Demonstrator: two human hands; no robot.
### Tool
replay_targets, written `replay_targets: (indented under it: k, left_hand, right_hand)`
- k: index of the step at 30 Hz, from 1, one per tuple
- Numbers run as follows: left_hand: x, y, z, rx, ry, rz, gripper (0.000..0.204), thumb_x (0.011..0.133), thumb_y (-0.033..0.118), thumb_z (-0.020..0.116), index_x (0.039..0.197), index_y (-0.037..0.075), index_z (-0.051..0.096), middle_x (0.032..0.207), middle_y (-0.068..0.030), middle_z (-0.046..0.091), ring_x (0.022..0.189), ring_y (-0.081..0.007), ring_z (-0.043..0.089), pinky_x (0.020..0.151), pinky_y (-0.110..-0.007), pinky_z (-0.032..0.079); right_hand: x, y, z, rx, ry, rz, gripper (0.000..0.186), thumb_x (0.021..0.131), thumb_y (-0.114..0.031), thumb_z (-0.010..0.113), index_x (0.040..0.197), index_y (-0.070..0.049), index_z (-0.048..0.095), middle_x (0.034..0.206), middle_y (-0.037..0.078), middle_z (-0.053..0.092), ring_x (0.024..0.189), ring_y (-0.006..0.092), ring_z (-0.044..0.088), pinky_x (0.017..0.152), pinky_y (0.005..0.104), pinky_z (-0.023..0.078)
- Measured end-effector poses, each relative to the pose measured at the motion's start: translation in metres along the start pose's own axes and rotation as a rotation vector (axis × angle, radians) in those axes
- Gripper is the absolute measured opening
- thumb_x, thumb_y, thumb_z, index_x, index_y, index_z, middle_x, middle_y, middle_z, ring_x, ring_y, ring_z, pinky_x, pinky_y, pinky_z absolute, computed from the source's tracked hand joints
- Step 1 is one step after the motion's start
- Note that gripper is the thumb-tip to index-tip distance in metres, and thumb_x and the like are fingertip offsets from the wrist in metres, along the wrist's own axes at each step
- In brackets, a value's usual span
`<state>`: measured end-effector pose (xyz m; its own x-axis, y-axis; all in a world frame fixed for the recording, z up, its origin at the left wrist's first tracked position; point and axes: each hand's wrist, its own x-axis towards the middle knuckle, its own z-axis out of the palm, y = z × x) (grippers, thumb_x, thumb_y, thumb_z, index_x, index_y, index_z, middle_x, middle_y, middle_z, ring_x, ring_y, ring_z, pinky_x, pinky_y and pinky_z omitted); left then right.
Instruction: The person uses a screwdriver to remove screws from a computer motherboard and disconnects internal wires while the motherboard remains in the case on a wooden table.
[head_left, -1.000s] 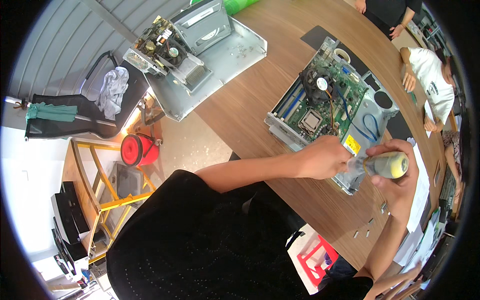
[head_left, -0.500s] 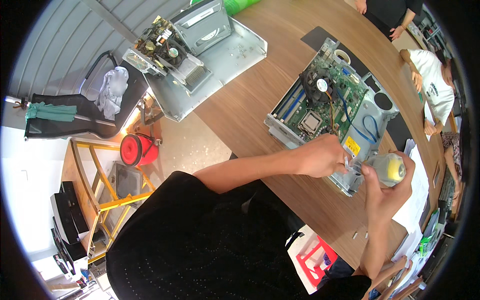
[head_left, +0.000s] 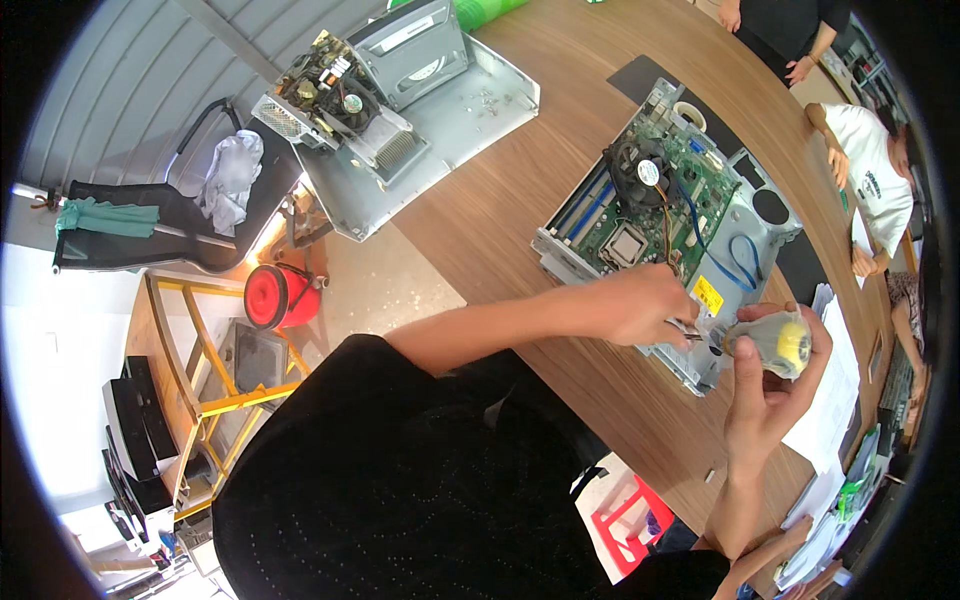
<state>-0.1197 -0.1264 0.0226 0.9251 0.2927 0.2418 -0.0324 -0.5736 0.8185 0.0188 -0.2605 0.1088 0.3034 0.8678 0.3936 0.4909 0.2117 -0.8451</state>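
Note:
My right hand point(head_left: 765, 405) is closed around a see-through rounded container point(head_left: 768, 340) with a yellow end, tilted so the yellow faces right. Its narrow end points toward my left hand point(head_left: 650, 308), which is closed on a small shiny metal piece point(head_left: 688, 330); its kind is too small to make out. A clear, film-like bit shows between the two. Both hands are over the near edge of an opened desktop computer case point(head_left: 690, 372). Inside that case are a green circuit board point(head_left: 705, 190), a black fan point(head_left: 640, 172), a square processor point(head_left: 625, 245) and blue cables point(head_left: 742, 258).
Farther left on the wooden table point(head_left: 480, 225), a metal tray-like panel point(head_left: 455, 130) bears another opened computer unit point(head_left: 350, 105). A tape roll point(head_left: 690, 115) lies behind the case. Papers point(head_left: 825, 410) lie at right, and other people sit or stand across the table. A red bucket point(head_left: 268, 297) stands on the floor.
The container has turned slightly in my right hand, showing more of its yellow end. My left hand has shifted a little, and the metal piece in its fingers shows more clearly.

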Motion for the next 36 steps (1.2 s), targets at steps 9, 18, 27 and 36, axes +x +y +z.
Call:
replay_targets:
  k: [9, 18, 27, 36]
  left_hand:
    - [-0.05, -0.107, -0.207, 0.664, 0.802, -0.448, 0.016, 0.081, 0.015, 0.065, 0.091, 0.008, 0.075, 0.092, -0.0148, 0.071, 0.082, -0.0327, 0.069, 0.075, -0.039, 0.055]
    - [-0.061, -0.18, -0.218, 0.762, 0.524, -0.743, 0.017, 0.074, 0.019, 0.066, 0.087, 0.015, 0.077, 0.089, -0.0126, 0.072, 0.089, -0.0317, 0.069, 0.081, -0.042, 0.054]
    - [-0.036, -0.179, -0.199, 0.914, 0.501, -0.908, 0.02, 0.074, 0.026, 0.074, 0.09, 0.013, 0.076, 0.089, -0.0115, 0.073, 0.085, -0.0302, 0.07, 0.077, -0.041, 0.055]
    - [-0.058, -0.197, -0.219, 0.746, 0.469, -0.817, 0.021, 0.071, 0.019, 0.073, 0.091, 0.012, 0.076, 0.092, -0.0125, 0.073, 0.087, -0.03, 0.07, 0.08, -0.039, 0.055]
  right_hand:
    - [0.031, 0.013, -0.009, 0.188, 0.105, -0.008, 0.06, 0.088, -0.024, 0.068, 0.136, -0.001, 0.04, 0.107, 0.018, 0.063, 0.094, 0.0227, 0.063, 0.086, 0.0341, 0.05]
    - [0.016, 0.021, -0.053, 0.147, 0.434, -0.198, 0.076, 0.089, -0.041, 0.067, 0.141, 0.002, 0.035, 0.113, 0.023, 0.059, 0.089, 0.0273, 0.064, 0.077, 0.0385, 0.054]
    - [-0.028, 0.022, -0.063, 0.069, 0.463, -0.079, 0.083, 0.084, -0.05, 0.069, 0.139, 0.002, 0.035, 0.106, 0.021, 0.06, 0.082, 0.0247, 0.064, 0.069, 0.0341, 0.055]
    - [-0.034, 0.026, -0.063, 0.106, 0.418, -0.029, 0.081, 0.082, -0.047, 0.074, 0.138, -0.002, 0.037, 0.105, 0.02, 0.062, 0.083, 0.0248, 0.064, 0.069, 0.0344, 0.055]
